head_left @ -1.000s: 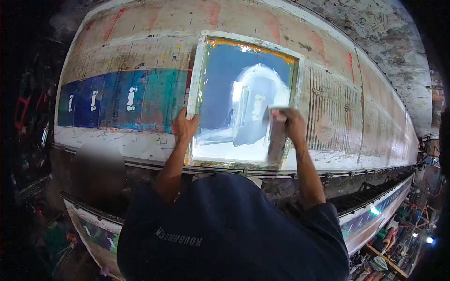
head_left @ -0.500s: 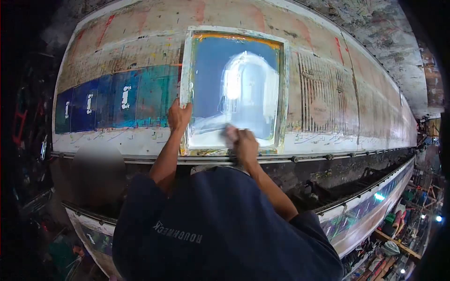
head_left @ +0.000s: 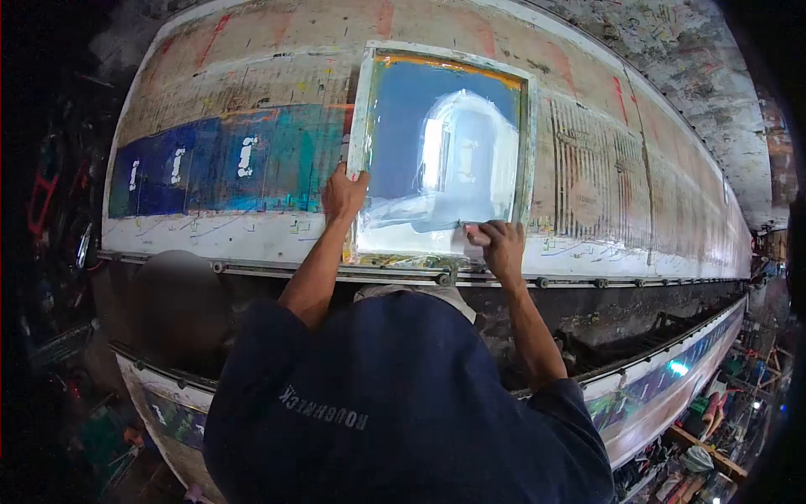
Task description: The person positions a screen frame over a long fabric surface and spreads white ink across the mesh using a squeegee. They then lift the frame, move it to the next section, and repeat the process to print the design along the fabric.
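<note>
A screen-printing frame (head_left: 527, 160) lies on the long printing table, its blue mesh (head_left: 399, 126) carrying an arch-shaped pattern and smeared white ink (head_left: 420, 242) along the near end. My left hand (head_left: 344, 195) is closed on the frame's left rail, fingers pointing away from me. Near the lower right corner of the mesh, my right hand (head_left: 504, 249) grips a small pinkish squeegee (head_left: 477, 235) just over the inked area. The fingers hide part of the squeegee.
Blue-to-green printed panels with white marks (head_left: 245, 158) run along the table (head_left: 269, 235) to the left. A metal rail (head_left: 571, 283) with knobs edges the near side. A second printing table (head_left: 655, 378) stands behind me, with clutter (head_left: 714, 437) beyond it.
My right hand with the squeegee has moved right across the near end of the mesh. The left hand stays on the rail. The whole view has shifted slightly.
</note>
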The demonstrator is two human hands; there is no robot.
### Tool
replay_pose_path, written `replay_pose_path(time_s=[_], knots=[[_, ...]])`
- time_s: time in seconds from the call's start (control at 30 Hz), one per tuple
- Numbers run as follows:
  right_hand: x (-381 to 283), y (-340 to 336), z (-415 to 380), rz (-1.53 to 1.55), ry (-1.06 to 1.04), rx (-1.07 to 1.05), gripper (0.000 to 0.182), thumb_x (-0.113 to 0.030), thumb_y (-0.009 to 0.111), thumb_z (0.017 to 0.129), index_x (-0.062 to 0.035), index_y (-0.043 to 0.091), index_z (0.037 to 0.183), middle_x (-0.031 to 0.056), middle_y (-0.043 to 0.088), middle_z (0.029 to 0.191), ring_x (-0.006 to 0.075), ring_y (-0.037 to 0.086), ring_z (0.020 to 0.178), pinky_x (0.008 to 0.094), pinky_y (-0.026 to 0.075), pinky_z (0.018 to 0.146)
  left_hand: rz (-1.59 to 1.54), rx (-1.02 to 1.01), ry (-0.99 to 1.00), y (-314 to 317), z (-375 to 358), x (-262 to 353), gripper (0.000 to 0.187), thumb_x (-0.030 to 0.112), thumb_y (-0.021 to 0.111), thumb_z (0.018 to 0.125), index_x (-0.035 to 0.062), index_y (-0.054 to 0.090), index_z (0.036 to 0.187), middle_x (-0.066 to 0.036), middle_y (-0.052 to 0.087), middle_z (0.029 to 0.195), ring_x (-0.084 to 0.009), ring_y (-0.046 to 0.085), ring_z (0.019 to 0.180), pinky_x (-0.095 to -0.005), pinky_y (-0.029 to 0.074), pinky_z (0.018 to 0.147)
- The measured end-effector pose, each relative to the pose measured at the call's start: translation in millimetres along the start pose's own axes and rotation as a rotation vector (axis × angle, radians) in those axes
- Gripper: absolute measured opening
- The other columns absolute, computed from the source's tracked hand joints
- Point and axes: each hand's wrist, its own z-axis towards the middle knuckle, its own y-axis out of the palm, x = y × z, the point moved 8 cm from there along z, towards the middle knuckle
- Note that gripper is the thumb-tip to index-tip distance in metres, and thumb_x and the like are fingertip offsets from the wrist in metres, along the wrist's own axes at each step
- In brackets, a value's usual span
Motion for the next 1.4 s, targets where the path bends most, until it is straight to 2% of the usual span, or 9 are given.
replay_pose_path(time_s=[0.1, 0.2, 0.37, 0.77, 0.87, 0.93, 0.97, 1.1, 1.4], knots=[[37.3, -25.4, -2.4, 0.278, 0.204, 0.299, 0.032, -0.006, 0.063, 0.081, -0.0059, 0.072, 0.112, 0.0099, 0.07, 0.111, 0.0326, 0.064, 0.112, 0.053, 0.039, 0.113, -0.055, 0.058, 0.068, -10.6, -8.0, 18.3, 0.042, 0.029, 0.074, 0.082, 0.0062, 0.065, 0.116, -0.021, 0.073, 0.103, -0.0426, 0.07, 0.096, -0.0516, 0.053, 0.083], [106.0, 0.0, -1.8, 1.042, 0.693, 0.3, 0.038, -0.001, 0.055, 0.081, 0.0123, 0.066, 0.115, 0.0136, 0.07, 0.101, 0.019, 0.066, 0.088, 0.0312, 0.054, 0.071, -0.029, 0.117, 0.139, -11.5, -8.5, 20.5, 0.046, 0.025, 0.073, 0.084, 0.0042, 0.058, 0.122, -0.023, 0.071, 0.106, -0.0445, 0.068, 0.096, -0.0535, 0.051, 0.082], [93.0, 5.6, -31.1, 1.218, 0.8, 0.36, 0.038, 0.003, 0.058, 0.08, 0.0011, 0.072, 0.116, 0.0062, 0.07, 0.094, 0.015, 0.064, 0.076, 0.0273, 0.05, 0.065, 0.096, -0.022, 0.105, -10.8, -26.7, 24.1, 0.056, 0.026, 0.067, 0.094, 0.0032, 0.047, 0.141, -0.027, 0.071, 0.113, -0.0451, 0.071, 0.099, -0.0518, 0.054, 0.083], [118.0, 42.2, -13.7, 1.2, 0.871, 0.366, 0.011, -0.002, 0.063, 0.081, -0.004, 0.069, 0.089, 0.0011, 0.058, 0.066, 0.0089, 0.047, 0.054, 0.0278, 0.036, 0.051, 0.455, 0.149, 0.242, 3.8, -20.4, 20.8, 0.044, 0.025, 0.075, 0.088, 0.0023, 0.059, 0.122, -0.02, 0.054, 0.115, -0.0402, 0.053, 0.114, -0.0533, 0.044, 0.095], [120.9, 43.5, -5.1, 1.096, 0.733, 0.3, 0.032, -0.017, 0.07, 0.086, 0.0007, 0.072, 0.113, 0.0095, 0.072, 0.091, 0.0235, 0.068, 0.076, 0.0365, 0.053, 0.07, 0.537, 0.136, 0.199, 3.0, -27.2, 19.4, 0.047, 0.028, 0.077, 0.087, 0.0032, 0.058, 0.122, -0.019, 0.053, 0.116, -0.0397, 0.052, 0.116, -0.0547, 0.044, 0.094], [92.5, 25.6, 13.2, 0.339, 0.678, -0.096, 0.038, -0.021, 0.075, 0.086, -0.0007, 0.072, 0.118, 0.0175, 0.073, 0.107, 0.0354, 0.07, 0.093, 0.0432, 0.054, 0.084, 0.507, 0.141, 0.19, -3.1, -33.1, 22.7, 0.049, 0.029, 0.078, 0.087, 0.0031, 0.057, 0.124, -0.019, 0.052, 0.117, -0.0399, 0.051, 0.116, -0.0553, 0.043, 0.094], [66.3, 9.5, 17.7, 0.233, 0.64, 0.068, 0.04, -0.021, 0.078, 0.081, -0.0068, 0.073, 0.118, 0.0156, 0.069, 0.124, 0.036, 0.065, 0.112, 0.0557, 0.044, 0.106, 0.486, 0.131, 0.176, -3.5, -35.1, 19.6, 0.052, 0.029, 0.078, 0.087, 0.003, 0.057, 0.126, -0.018, 0.052, 0.117, -0.0402, 0.051, 0.116, -0.056, 0.043, 0.093], [-17.7, 4.7, 62.1, -0.08, 0.26, 0.059, 0.036, -0.011, 0.072, 0.081, -0.0184, 0.075, 0.116, 0.0, 0.07, 0.125, 0.0259, 0.064, 0.119, 0.0767, 0.016, 0.115, 0.442, 0.176, 0.232, -7.6, -28.4, 15.5, 0.064, 0.029, 0.081, 0.085, -0.0034, 0.052, 0.132, -0.023, 0.051, 0.123, -0.0432, 0.049, 0.118, -0.0567, 0.041, 0.098], [-9.8, 12.0, 99.7, -0.038, -0.065, -0.086, 0.044, -0.007, 0.078, 0.072, -0.0207, 0.074, 0.114, -0.0009, 0.072, 0.111, 0.0231, 0.065, 0.113, 0.0729, 0.009, 0.122, 0.34, 0.182, 0.216, 2.2, 3.0, 19.6, 0.065, 0.027, 0.08, 0.084, -0.0048, 0.049, 0.131, -0.026, 0.052, 0.119, -0.0434, 0.049, 0.115, -0.0557, 0.04, 0.099]])
